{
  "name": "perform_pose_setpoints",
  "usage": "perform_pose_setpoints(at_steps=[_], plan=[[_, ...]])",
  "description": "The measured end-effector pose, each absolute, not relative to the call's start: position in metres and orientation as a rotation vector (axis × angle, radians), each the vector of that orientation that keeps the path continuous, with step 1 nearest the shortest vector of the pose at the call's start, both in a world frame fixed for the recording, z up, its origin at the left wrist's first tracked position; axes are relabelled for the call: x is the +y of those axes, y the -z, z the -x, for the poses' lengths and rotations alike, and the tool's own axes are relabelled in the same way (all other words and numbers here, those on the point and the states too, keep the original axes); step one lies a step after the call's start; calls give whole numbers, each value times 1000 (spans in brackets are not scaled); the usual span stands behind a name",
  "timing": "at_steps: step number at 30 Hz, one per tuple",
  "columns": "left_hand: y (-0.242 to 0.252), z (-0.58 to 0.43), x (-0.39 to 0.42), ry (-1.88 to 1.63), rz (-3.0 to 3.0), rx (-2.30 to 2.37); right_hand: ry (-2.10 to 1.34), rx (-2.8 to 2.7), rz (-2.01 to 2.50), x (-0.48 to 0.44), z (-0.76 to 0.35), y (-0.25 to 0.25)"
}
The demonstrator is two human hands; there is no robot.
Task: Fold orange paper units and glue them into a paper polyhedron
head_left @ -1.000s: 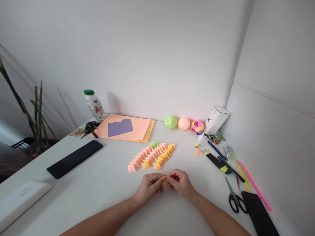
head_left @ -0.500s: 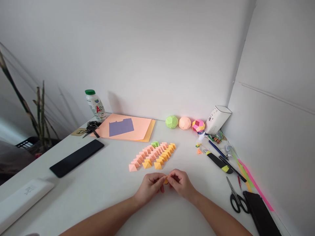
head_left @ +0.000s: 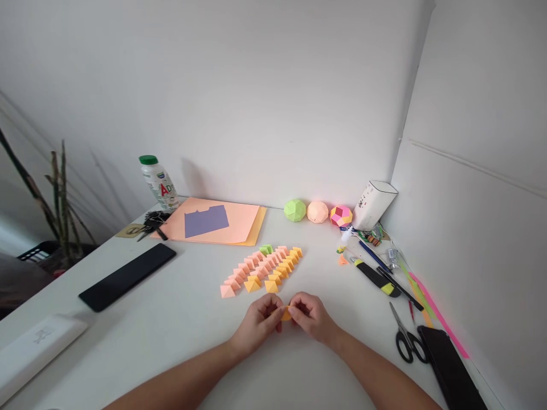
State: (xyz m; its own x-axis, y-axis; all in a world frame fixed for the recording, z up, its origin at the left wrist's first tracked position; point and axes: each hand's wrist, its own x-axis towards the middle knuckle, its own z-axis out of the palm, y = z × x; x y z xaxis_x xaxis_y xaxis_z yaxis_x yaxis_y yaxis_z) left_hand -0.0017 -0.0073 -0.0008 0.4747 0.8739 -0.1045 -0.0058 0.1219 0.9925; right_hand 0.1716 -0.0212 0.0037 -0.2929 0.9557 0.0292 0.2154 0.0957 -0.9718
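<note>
Between my two hands is a small piece of orange paper [head_left: 286,313], partly covered by the fingers. My left hand [head_left: 260,319] pinches its left side between thumb and fingers. On the other side, my right hand [head_left: 311,315] is closed on it in the same way. Just beyond the hands stand rows of small folded paper pyramids: peach ones [head_left: 228,291], orange ones [head_left: 272,286] and a few green ones [head_left: 265,249] at the back.
Paper balls, green [head_left: 294,210], peach [head_left: 317,212] and pink-yellow [head_left: 341,216], line the wall. Scissors [head_left: 408,336], a utility knife [head_left: 376,278] and a black phone [head_left: 450,367] lie right. Left are paper sheets [head_left: 243,219], a bottle [head_left: 159,183] and a black slab [head_left: 128,277].
The view has shifted slightly, so the desk things appear a little further left. More of the orange paper now shows between my fingers, and the hands sit slightly further apart.
</note>
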Motion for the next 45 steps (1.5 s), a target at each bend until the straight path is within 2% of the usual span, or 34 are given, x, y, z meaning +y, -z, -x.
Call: perform_pose_setpoints(at_steps=[14, 21, 31, 36, 39, 45], plan=[[-5, 0, -9, -725, -1334, 932, -1192, -1661, 1239, -22, -172, -4], [0, 1, -9, -712, -1351, 981, -1313, -1565, 1229, -22, -173, -4], [-2, 2, -7, -935, -1149, 951, -1388, -1474, 1225, -21, -176, -2], [-1, 1, -7, -799, -1295, 868, -1307, -1566, 1229, -21, -173, -3], [3, 0, -7, -821, -1249, 952, -1125, -1633, 1224, -22, -171, -2], [1, 3, -6, -843, -1237, 918, -247, -1881, 960, -26, -176, 1]])
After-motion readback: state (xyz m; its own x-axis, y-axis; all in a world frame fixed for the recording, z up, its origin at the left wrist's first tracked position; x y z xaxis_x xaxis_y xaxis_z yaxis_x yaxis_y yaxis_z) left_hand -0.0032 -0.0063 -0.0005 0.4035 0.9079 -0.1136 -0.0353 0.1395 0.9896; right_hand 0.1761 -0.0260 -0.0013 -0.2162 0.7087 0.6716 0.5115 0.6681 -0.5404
